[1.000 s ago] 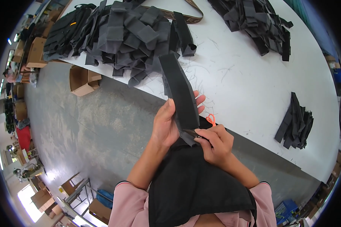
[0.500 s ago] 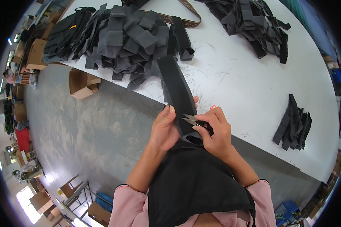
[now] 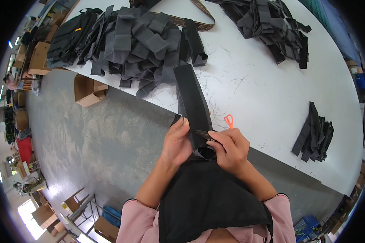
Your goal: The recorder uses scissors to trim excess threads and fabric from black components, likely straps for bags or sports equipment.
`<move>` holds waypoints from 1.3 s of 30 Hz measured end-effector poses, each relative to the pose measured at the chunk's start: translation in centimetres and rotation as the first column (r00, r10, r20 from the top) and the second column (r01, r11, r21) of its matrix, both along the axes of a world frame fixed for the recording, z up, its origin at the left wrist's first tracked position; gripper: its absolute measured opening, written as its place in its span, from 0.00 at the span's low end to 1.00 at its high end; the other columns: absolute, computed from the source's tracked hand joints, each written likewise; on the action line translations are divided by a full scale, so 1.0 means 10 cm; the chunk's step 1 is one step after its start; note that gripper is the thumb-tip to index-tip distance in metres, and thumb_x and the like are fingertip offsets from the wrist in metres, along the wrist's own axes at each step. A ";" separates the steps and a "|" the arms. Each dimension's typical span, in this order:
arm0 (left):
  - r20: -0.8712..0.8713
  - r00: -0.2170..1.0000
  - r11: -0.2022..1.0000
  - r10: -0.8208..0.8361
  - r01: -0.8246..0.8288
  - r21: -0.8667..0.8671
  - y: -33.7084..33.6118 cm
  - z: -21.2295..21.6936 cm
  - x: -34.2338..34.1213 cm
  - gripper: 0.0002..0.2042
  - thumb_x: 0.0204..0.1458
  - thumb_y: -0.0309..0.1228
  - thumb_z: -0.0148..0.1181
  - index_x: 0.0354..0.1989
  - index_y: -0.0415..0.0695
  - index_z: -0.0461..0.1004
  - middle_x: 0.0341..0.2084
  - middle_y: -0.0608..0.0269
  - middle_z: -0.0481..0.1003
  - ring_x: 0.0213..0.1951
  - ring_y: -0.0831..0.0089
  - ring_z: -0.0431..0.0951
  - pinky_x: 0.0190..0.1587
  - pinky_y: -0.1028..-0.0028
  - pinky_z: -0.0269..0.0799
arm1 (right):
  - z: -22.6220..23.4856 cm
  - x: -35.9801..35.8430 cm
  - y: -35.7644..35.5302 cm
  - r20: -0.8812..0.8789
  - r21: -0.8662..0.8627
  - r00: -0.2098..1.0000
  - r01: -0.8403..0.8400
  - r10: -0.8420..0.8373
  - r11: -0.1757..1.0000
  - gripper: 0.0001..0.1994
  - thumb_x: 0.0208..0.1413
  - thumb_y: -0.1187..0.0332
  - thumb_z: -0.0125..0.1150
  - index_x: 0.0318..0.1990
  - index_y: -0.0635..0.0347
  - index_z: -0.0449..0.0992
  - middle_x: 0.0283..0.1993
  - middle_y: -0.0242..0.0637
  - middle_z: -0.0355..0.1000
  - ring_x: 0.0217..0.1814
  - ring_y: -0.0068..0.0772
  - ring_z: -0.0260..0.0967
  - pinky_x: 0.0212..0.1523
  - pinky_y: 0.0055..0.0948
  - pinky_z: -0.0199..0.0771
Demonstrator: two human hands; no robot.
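A long black fabric piece (image 3: 194, 101), with a rolled, open lower end, slants up from just above my black apron over the table edge. My left hand (image 3: 176, 141) is closed on its left side, thumb on top and the other fingers mostly hidden beneath. In my right hand (image 3: 233, 150) is a pair of thread snips (image 3: 203, 135), gripped between thumb and fingers. Their blades point left and lie over the fabric near its lower end. An orange loop (image 3: 229, 120) shows just beyond my right knuckles; whether it is tied to the snips I cannot tell.
A big heap of dark fabric pieces (image 3: 144, 44) covers the table's far left beside a black bag (image 3: 73, 34). Other dark strips lie in a pile (image 3: 267, 24) at the far right and a small bundle (image 3: 314, 133) at right. Loose threads litter the white table (image 3: 255, 97).
The snips' blades have come together from a spread position and turned flatter. The fabric piece has shifted slightly right and toward me. More of the orange loop shows.
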State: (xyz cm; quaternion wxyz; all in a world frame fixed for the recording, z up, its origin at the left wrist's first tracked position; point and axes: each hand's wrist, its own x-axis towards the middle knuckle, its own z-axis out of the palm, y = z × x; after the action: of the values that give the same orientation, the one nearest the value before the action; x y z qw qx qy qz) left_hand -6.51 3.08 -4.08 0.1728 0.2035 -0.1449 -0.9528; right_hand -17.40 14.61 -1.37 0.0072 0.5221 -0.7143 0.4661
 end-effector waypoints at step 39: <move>-0.043 0.999 0.949 -0.023 0.035 0.314 0.18 -0.15 0.03 0.22 0.58 0.33 0.46 0.60 0.43 0.57 0.32 0.65 0.66 0.22 0.77 0.68 0.26 0.76 0.72 | -0.09 0.06 0.02 0.648 0.054 0.761 -0.018 -0.021 0.998 0.10 0.41 0.79 0.64 0.34 0.63 0.74 0.31 0.34 0.66 0.32 0.28 0.65 0.32 0.24 0.65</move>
State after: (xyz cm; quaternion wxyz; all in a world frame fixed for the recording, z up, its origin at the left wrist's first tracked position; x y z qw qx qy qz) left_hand -6.16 4.87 -5.59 0.1268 0.2076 0.0091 -0.9699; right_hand -16.79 14.77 -2.24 -0.2545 0.3282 -0.6862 0.5973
